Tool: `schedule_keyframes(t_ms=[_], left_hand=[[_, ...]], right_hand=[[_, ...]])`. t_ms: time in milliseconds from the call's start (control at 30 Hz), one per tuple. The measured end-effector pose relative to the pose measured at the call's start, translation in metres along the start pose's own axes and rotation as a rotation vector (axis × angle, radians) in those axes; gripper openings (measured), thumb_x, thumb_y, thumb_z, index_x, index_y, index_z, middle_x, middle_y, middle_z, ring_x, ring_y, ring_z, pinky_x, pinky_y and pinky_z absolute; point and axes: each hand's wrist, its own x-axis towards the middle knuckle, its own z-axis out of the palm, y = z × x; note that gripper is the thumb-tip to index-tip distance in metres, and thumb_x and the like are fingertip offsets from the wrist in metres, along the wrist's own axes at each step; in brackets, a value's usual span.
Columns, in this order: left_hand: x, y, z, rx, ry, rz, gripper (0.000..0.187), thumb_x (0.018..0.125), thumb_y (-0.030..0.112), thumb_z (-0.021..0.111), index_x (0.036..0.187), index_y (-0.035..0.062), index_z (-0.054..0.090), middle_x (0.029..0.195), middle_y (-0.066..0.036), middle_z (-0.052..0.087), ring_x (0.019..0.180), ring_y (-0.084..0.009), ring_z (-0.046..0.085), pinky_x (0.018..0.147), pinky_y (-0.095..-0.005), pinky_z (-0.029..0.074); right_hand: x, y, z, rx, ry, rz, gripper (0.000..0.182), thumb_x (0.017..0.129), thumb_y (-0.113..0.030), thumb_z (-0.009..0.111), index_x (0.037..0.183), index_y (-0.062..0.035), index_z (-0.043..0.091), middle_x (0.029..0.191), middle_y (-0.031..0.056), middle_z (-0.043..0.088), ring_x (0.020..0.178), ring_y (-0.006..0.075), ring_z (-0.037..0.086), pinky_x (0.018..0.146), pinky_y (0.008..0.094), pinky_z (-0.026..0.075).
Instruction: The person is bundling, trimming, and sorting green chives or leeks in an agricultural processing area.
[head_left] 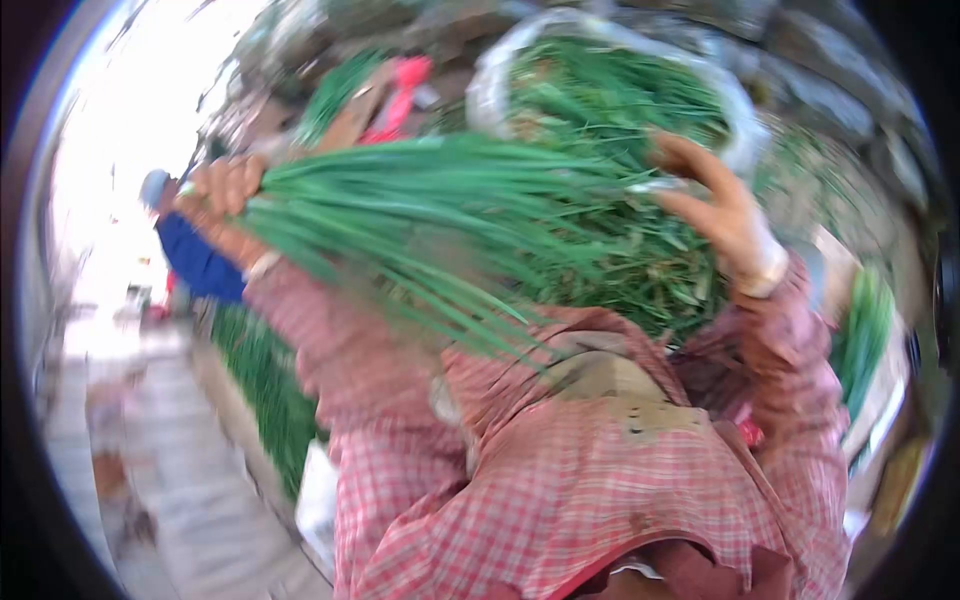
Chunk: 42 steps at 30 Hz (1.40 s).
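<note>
A large bunch of long green stalks (430,190) is gripped at its base by my left hand (225,195), fingers wrapped round it. The stalks spread out to the right across my front, slightly blurred. Near their tips is my right hand (715,205), thumb and fingers apart, with a gap between them. Behind the right hand stands a white plastic bag (488,95) full of green leaves (620,90). More loose green and dry leaves (650,270) lie below the bag, close to my lap.
A person in blue (195,250) is at the left. Green stalks (265,390) lie along the lower left, beside a paved path (190,450). Another bunch (865,340) is at the right. A red strip (400,95) and stones (820,80) are at the back.
</note>
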Motion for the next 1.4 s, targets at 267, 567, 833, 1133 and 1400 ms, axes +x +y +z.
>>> schedule_keyframes(t_ms=[267, 567, 833, 1133, 1400], left_hand=[[0.081, -0.146, 0.106, 0.776, 0.222, 0.064, 0.03, 0.081, 0.025, 0.047, 0.094, -0.0015, 0.054, 0.084, -0.012, 0.056, 0.075, -0.0215, 0.056, 0.071, -0.0322, 0.047], [0.146, -0.267, 0.308, 0.019, 0.19, -0.282, 0.041, 0.083, 0.027, 0.047, 0.111, -0.0039, 0.049, 0.1, -0.017, 0.056, 0.094, -0.0276, 0.056, 0.083, -0.0381, 0.048], [0.039, -0.417, 0.245, -0.4, 0.104, -0.935, 0.053, 0.084, 0.015, 0.055, 0.126, -0.0005, 0.028, 0.11, -0.016, 0.046, 0.102, -0.0298, 0.049, 0.091, -0.0403, 0.039], [-0.068, -0.356, 0.056, -0.003, 0.639, -0.944, 0.033, 0.086, 0.004, 0.041, 0.118, -0.0057, 0.036, 0.114, -0.022, 0.047, 0.108, -0.0285, 0.047, 0.093, -0.0356, 0.041], [-0.008, -0.393, 0.196, -0.006, 0.129, -0.956, 0.039, 0.085, 0.013, 0.051, 0.118, -0.004, 0.04, 0.109, -0.016, 0.052, 0.099, -0.0254, 0.053, 0.088, -0.0334, 0.042]], right_hand=[[0.043, -0.123, 0.011, -0.191, 0.458, -0.728, 0.093, 0.041, -0.036, 0.076, 0.114, 0.0062, 0.038, 0.072, 0.0142, 0.057, 0.069, 0.0307, 0.059, 0.072, 0.0385, 0.043], [-0.074, -0.144, -0.155, -0.686, 0.34, -0.028, 0.052, 0.058, -0.011, 0.061, 0.109, -0.0079, 0.051, 0.083, 0.0153, 0.061, 0.073, 0.0264, 0.061, 0.065, 0.0357, 0.048], [-0.277, 0.001, -0.247, -1.105, 0.81, 0.797, 0.058, 0.055, -0.014, 0.062, 0.11, -0.0023, 0.049, 0.083, 0.0175, 0.059, 0.074, 0.0326, 0.057, 0.068, 0.0387, 0.046], [-0.28, 0.057, -0.254, 0.002, 0.786, 0.794, 0.066, 0.066, -0.012, 0.065, 0.124, -0.0003, 0.037, 0.091, 0.0135, 0.058, 0.064, 0.0177, 0.056, 0.055, 0.0268, 0.045], [-0.224, -0.03, -0.189, 0.83, 0.633, 0.401, 0.078, 0.064, -0.02, 0.064, 0.13, 0.0027, 0.028, 0.075, 0.0125, 0.055, 0.046, 0.0134, 0.045, 0.042, 0.0227, 0.037]])
